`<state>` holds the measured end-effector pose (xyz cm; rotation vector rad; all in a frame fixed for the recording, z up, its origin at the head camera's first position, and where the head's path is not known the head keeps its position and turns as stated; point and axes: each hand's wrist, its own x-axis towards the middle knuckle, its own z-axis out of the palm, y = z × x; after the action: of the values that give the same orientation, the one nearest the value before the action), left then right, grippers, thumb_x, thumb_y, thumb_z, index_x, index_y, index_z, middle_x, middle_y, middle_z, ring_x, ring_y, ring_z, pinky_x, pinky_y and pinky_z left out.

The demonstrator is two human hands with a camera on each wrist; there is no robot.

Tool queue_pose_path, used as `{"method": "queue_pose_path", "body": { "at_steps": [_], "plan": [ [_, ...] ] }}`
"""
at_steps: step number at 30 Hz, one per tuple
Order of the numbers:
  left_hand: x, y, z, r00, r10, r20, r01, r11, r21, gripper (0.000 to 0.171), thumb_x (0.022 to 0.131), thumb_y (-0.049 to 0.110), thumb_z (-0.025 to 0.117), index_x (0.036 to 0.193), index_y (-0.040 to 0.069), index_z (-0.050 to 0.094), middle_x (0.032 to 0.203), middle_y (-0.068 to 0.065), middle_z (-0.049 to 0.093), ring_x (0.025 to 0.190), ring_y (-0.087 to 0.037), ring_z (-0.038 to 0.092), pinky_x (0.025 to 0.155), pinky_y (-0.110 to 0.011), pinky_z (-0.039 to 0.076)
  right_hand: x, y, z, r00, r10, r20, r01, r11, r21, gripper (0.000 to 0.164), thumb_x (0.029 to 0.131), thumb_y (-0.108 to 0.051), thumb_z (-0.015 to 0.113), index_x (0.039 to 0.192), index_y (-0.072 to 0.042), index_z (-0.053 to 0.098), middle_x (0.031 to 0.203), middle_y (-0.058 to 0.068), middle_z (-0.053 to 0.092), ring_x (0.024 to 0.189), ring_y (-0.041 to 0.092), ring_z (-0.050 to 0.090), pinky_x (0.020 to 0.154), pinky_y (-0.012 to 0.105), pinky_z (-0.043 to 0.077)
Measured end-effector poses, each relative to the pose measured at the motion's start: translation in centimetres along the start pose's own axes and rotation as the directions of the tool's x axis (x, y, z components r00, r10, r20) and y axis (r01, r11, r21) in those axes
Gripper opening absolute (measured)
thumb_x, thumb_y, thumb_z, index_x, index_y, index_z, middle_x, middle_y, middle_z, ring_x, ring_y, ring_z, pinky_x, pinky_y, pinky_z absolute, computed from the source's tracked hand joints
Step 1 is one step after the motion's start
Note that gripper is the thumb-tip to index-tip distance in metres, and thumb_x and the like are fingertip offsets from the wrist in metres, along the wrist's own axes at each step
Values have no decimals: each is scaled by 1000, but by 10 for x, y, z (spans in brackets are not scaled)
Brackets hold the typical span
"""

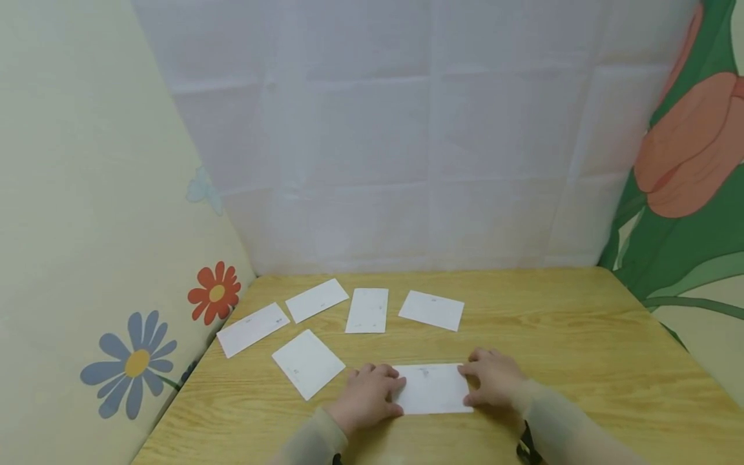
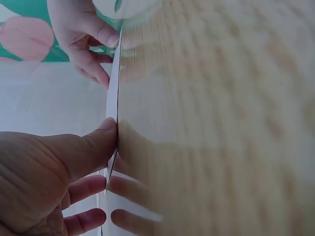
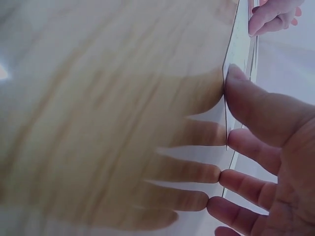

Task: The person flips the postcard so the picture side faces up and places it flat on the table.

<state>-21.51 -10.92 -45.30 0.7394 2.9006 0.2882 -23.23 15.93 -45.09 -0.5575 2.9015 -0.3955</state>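
A white rectangular piece of paper (image 1: 437, 391) with a small faint mark near its far edge lies on the wooden table between both hands. At its left end, my left hand (image 1: 372, 395) touches the paper with thumb and index finger; the left wrist view shows the thumb (image 2: 93, 150) pressing on it and other fingertips down at the table. My right hand (image 1: 494, 380) touches the right end, its thumb (image 3: 246, 86) on the paper near a corner. The remaining right fingers (image 3: 241, 184) are spread, with tips on the tabletop.
Several more white papers, such as one tilted square-looking piece (image 1: 309, 365) and one at the back (image 1: 432, 310), lie apart on the table (image 1: 558, 316). A white cloth (image 1: 430, 148) hangs behind. Flower-painted walls (image 1: 104, 213) stand at both sides.
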Motion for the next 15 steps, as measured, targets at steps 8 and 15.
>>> {"method": "queue_pose_path", "body": {
  "at_steps": [8, 15],
  "plan": [
    [-1, 6, 1, 1000, 17, 21, -17, 1000, -4, 55, 81, 45, 73, 130, 23, 62, 125, 2, 57, 112, -26, 46, 86, -45, 34, -7, 3, -1, 999, 29, 23, -30, 1000, 11, 60, 69, -42, 82, 122, -17, 67, 126, 12, 55, 114, 35, 48, 96, 57, 36],
    [-4, 11, 2, 999, 27, 29, -28, 1000, 11, 55, 81, 47, 71, 131, 24, 62, 125, 3, 57, 110, -24, 47, 85, -41, 35, -13, 4, -2, 999, 25, 23, -25, 999, 27, 59, 69, -40, 83, 121, -16, 68, 124, 12, 55, 115, 35, 48, 96, 57, 35]
  ]
}}
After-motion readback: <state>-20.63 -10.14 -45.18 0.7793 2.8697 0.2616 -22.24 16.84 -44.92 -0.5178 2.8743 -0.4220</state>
